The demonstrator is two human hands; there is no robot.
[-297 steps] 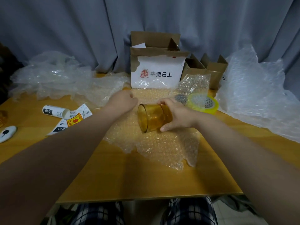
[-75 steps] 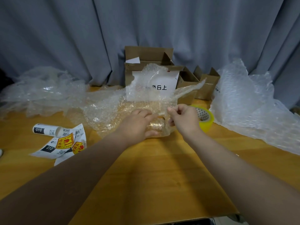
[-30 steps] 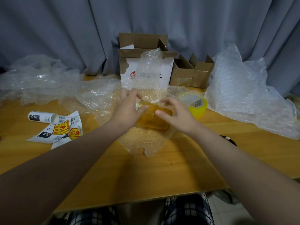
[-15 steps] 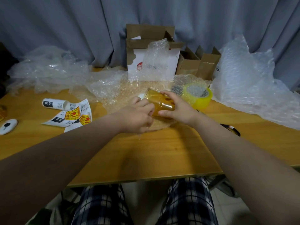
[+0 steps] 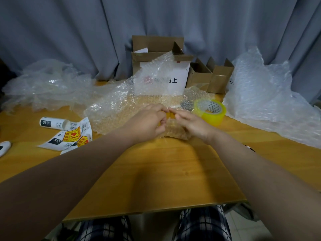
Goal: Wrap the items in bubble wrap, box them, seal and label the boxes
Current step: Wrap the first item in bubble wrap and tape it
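Observation:
An amber cup lies on its side on the table, almost fully covered by a bubble wrap sheet; only a sliver of amber shows between my hands. My left hand grips the wrap at the cup's left end with curled fingers. My right hand lies over the wrapped cup from the right, fingers and thumb closed on it. The rest of the sheet spreads back and left and rises in front of the white-labelled cardboard box.
Two small open cardboard boxes stand to the right of the big one. A yellow tape roll sits by my right hand. Label sheets and a label roll lie left. Bubble wrap piles flank the table.
Half a second ago the amber cup was bare in my right hand. The bubble wrap has since been pulled over it, and both hands have closed on the bundle.

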